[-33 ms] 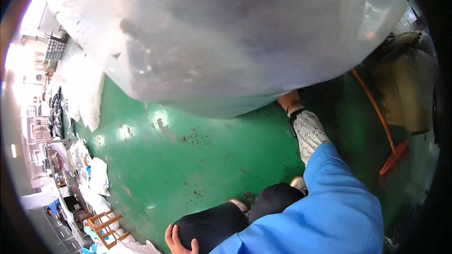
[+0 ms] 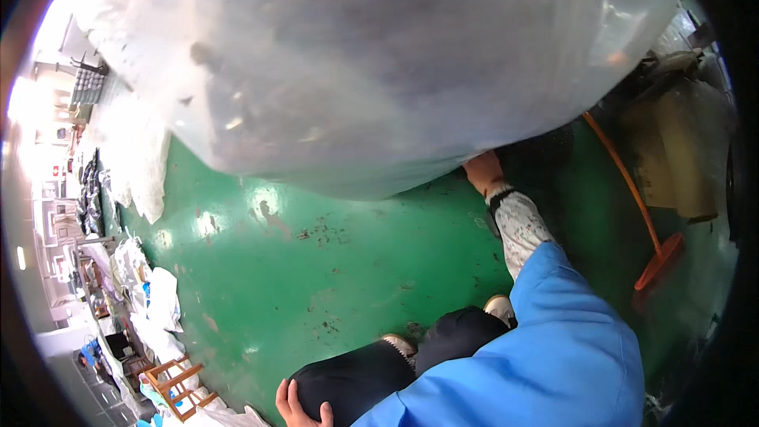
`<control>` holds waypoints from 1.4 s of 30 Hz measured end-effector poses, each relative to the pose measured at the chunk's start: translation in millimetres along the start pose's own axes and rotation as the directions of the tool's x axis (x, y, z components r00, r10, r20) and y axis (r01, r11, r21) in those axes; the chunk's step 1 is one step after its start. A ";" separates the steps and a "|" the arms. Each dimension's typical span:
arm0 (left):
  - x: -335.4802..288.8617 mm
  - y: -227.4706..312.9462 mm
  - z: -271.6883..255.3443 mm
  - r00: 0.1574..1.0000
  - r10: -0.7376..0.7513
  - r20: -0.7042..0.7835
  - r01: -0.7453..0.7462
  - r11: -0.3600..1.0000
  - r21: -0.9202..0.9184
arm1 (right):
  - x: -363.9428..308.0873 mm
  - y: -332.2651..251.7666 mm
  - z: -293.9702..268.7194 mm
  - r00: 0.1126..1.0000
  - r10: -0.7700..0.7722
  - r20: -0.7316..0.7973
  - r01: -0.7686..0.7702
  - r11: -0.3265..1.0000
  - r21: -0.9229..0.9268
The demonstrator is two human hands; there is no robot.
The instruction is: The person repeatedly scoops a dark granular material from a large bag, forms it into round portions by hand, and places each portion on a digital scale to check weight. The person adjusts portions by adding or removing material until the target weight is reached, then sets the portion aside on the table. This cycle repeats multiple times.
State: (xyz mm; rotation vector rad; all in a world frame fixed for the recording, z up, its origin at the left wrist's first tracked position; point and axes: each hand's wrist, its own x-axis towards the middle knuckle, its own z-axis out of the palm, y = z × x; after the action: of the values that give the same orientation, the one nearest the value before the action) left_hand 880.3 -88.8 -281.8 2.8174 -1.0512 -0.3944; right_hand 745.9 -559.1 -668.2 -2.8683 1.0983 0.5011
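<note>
A huge, bulging bag of cloudy translucent plastic [image 2: 379,71] fills the upper part of the head view; its contents are only a grey blur. My right hand [image 2: 484,170] reaches to the lower right edge of this bag, and its fingers are hidden there, so their grip does not show. That arm wears a blue sleeve with a speckled white cuff cover [image 2: 520,225]. Down at the lower edge, my left hand [image 2: 300,407] rests on my bent left knee [image 2: 348,379], its thumb and fingers spread over the dark trousers.
Green, scuffed floor [image 2: 316,261] lies below the bag. On the right are an orange-handled tool with a flat head [image 2: 660,261] and brown cardboard [image 2: 684,158]. To the left stand a wooden stool [image 2: 175,383], white sheeting [image 2: 142,166] and assorted bundles.
Slightly more of my right hand shows beside the bag's edge. The bag and surroundings have shifted a little leftward in view. My left hand stays on the knee.
</note>
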 end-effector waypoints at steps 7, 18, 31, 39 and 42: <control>-4.1 2.1 7.8 0.998 -0.058 0.003 0.058 0.998 -0.007 | -101.6 117.2 -57.4 0.696 0.113 -0.709 -0.067 0.993 0.093; 20.6 6.4 12.9 0.999 0.017 0.049 -0.018 1.000 0.026 | -74.1 100.3 25.5 0.898 0.429 -0.097 -0.422 0.903 0.082; 36.6 47.0 -12.6 0.904 0.300 0.304 -0.281 0.954 -0.107 | -151.0 70.5 -114.5 0.446 0.895 -0.028 -0.625 0.334 0.706; -10.4 33.5 -46.4 0.754 0.227 0.617 -0.178 0.974 -0.141 | -294.2 -65.4 -362.7 0.686 0.493 0.535 -0.401 -0.357 0.844; 8.0 65.7 -116.8 0.459 0.226 0.859 0.839 0.208 -0.503 | -353.5 -72.1 -486.0 0.844 0.278 0.458 -0.258 -0.539 0.802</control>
State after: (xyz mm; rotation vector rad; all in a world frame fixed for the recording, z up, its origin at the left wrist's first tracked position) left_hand 877.4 -142.4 -158.8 1.4674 0.1535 -1.8406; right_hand 685.1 -345.2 -105.3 -0.7335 1.2362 -0.4801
